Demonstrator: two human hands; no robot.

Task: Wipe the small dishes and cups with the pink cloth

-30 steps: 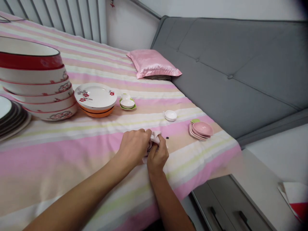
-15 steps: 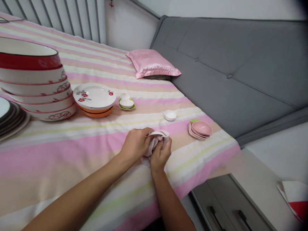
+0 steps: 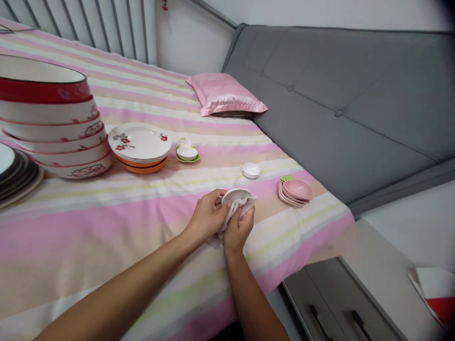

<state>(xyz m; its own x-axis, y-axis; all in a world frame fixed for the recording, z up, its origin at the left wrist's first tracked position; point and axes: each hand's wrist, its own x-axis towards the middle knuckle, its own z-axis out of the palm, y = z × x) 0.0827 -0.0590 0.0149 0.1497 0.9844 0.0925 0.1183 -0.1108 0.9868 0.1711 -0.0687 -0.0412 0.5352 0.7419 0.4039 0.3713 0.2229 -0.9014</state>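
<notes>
A small white dish (image 3: 234,193) is held up over the striped bedspread, tilted, its far rim showing. My left hand (image 3: 211,210) grips the dish by its left edge, fingers closed round it. Bunched against the near side of the dish is a pale pinkish-white cloth (image 3: 232,211). My right hand (image 3: 239,229) is closed on that cloth and presses it to the dish; my fingers and the cloth hide most of the dish. Just beyond lies a little stack of small white dishes (image 3: 251,170). To the right sits a stack of pink dishes (image 3: 297,190).
Green-and-white small dishes (image 3: 187,151), a stack of flowered plates on orange ones (image 3: 140,142) and tall stacked red-and-white bowls (image 3: 71,123) stand leftward, with dark-rimmed plates (image 3: 21,175) at the edge. A pink pillow (image 3: 227,92) lies by the grey headboard (image 3: 337,94).
The white dish has turned so more of its rim shows above the cloth. My left hand has shifted slightly; the cloth has moved over the near side. The stacks stay put.
</notes>
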